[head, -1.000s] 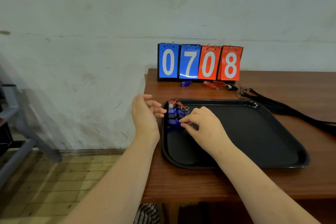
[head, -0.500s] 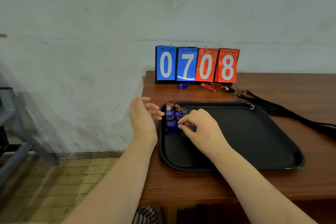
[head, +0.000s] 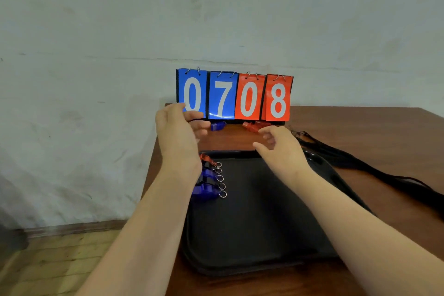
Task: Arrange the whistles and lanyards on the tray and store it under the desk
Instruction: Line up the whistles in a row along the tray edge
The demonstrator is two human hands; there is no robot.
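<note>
A black tray (head: 264, 223) lies on the brown desk (head: 360, 132). Several whistles (head: 210, 180), red, black and blue with metal rings, sit in a row along the tray's left side, partly hidden by my left wrist. Beyond the tray, a loose blue whistle (head: 218, 125) and red whistles (head: 251, 125) lie at the foot of the scoreboard. Black lanyards (head: 360, 166) trail across the desk to the right. My left hand (head: 179, 132) hovers open just left of the blue whistle. My right hand (head: 278, 149) is open, its fingers close to the red whistles.
A flip scoreboard (head: 234, 96) reading 0708 stands at the desk's back edge against a pale wall. The desk's left edge runs just left of the tray, with wooden flooring (head: 60, 259) below.
Both hands have left the row of whistles in the tray and moved forward, up toward the loose whistles by the scoreboard. The camera has moved closer.
</note>
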